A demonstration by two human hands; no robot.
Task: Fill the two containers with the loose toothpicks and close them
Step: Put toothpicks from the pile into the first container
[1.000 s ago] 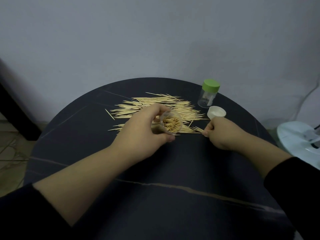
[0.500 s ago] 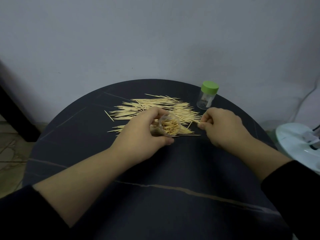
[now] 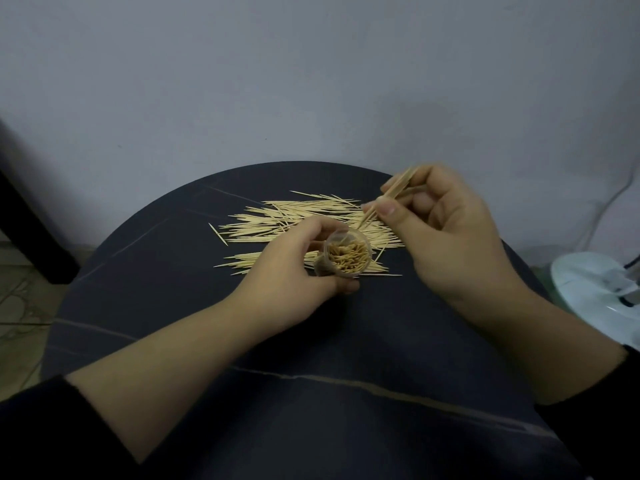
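At frame centre the left hand [image 3: 294,268] grips the tilted open jar [image 3: 346,254] so the right hand [image 3: 446,233], pinching a toothpick bundle [image 3: 388,199], can slide it in.

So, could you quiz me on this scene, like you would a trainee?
1. True or false: the small clear plastic container in the left hand is empty.
2. The right hand pinches: A) a green lid, B) a few pale wooden toothpicks, C) nothing.
3. Fill in: the loose toothpick pile lies on the round dark ____.
Key: 1 false, toothpicks fill it; 2 B; 3 table.
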